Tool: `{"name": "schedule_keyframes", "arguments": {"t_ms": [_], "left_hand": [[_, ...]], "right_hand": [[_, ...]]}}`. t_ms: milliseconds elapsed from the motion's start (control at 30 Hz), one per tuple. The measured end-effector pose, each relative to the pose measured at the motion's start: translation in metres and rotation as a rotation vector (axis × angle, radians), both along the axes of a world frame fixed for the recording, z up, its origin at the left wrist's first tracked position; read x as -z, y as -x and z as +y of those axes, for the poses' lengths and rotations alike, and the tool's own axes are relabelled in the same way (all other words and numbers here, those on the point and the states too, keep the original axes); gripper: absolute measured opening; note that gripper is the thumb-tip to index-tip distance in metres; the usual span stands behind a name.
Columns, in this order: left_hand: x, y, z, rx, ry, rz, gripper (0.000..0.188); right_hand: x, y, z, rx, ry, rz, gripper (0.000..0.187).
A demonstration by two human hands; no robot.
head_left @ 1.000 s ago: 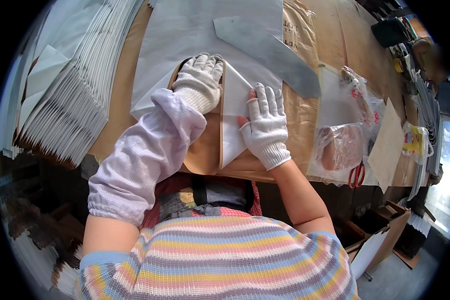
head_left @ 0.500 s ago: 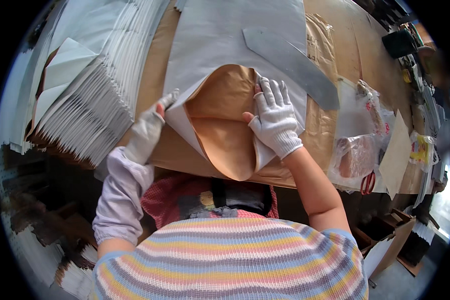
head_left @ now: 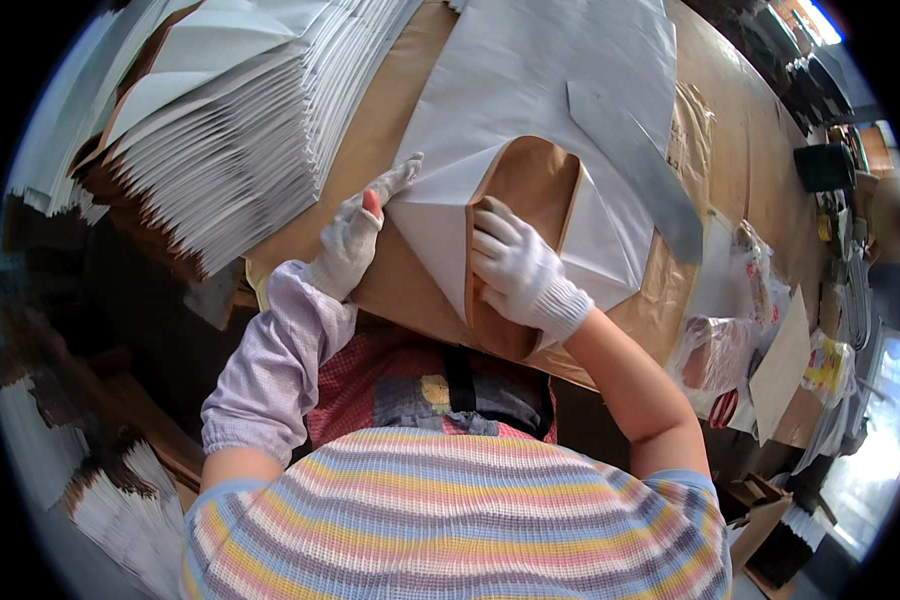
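A white paper bag point(head_left: 595, 225) with a brown inner lining point(head_left: 535, 180) lies in front of me, its near end spread into a long mouth with pointed white folds at both sides. My left hand point(head_left: 350, 240), in a white glove with the thumb tip bare, has its fingers stretched out beside the bag's left corner. Inside the mouth, my gloved right hand point(head_left: 518, 262) lays its fingers against the left brown edge; its thumb is hidden. A flat grey plate point(head_left: 638, 170) with an angled end rests on the white paper to the right.
At the left stands a thick fanned stack of white paper bags point(head_left: 220, 165). Brown paper covers the table point(head_left: 750, 140). Clear plastic bags point(head_left: 715, 350), red-handled scissors point(head_left: 723, 408) and a beige sheet point(head_left: 780, 365) lie at the right edge.
My right hand has moved from the mouth's right fold to its left edge. The mouth has narrowed, with side folds spread out. The whole view has shifted.
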State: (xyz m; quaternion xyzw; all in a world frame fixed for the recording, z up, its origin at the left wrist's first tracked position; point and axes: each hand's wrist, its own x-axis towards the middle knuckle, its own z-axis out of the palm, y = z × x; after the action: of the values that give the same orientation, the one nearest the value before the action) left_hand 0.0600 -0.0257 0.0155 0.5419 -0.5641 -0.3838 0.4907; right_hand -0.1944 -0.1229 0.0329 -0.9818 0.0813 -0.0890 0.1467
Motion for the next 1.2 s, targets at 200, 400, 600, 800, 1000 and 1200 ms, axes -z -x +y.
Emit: {"name": "schedule_keyframes", "arguments": {"t_ms": [200, 400, 600, 800, 1000, 1200], "left_hand": [[0.018, -0.015, 0.002, -0.065, -0.159, 0.445, 0.062], [0.009, -0.031, 0.01, -0.154, 0.085, -0.783, 0.037], [0.009, -0.031, 0.003, -0.161, 0.038, -0.655, 0.032], [0.019, 0.0, -0.015, 0.043, 0.38, -0.19, 0.056], [0.018, 0.007, -0.014, 0.093, 0.242, -0.676, 0.074], [0.02, 0.024, -0.012, 0.092, 0.079, -0.993, 0.084]], "right_hand": [[0.142, -0.043, -0.01, 0.178, -0.863, -0.186, 0.047], [0.068, -0.049, -0.004, 0.239, -0.286, 0.146, 0.05], [0.058, -0.048, -0.007, 0.219, -0.285, 0.394, 0.063], [-0.012, -0.081, -0.001, 0.533, -0.688, 0.445, 0.046], [-0.025, -0.052, -0.013, 0.29, -0.172, 0.583, 0.038], [-0.032, -0.011, -0.059, 0.741, 0.007, -0.015, 0.044]]}}
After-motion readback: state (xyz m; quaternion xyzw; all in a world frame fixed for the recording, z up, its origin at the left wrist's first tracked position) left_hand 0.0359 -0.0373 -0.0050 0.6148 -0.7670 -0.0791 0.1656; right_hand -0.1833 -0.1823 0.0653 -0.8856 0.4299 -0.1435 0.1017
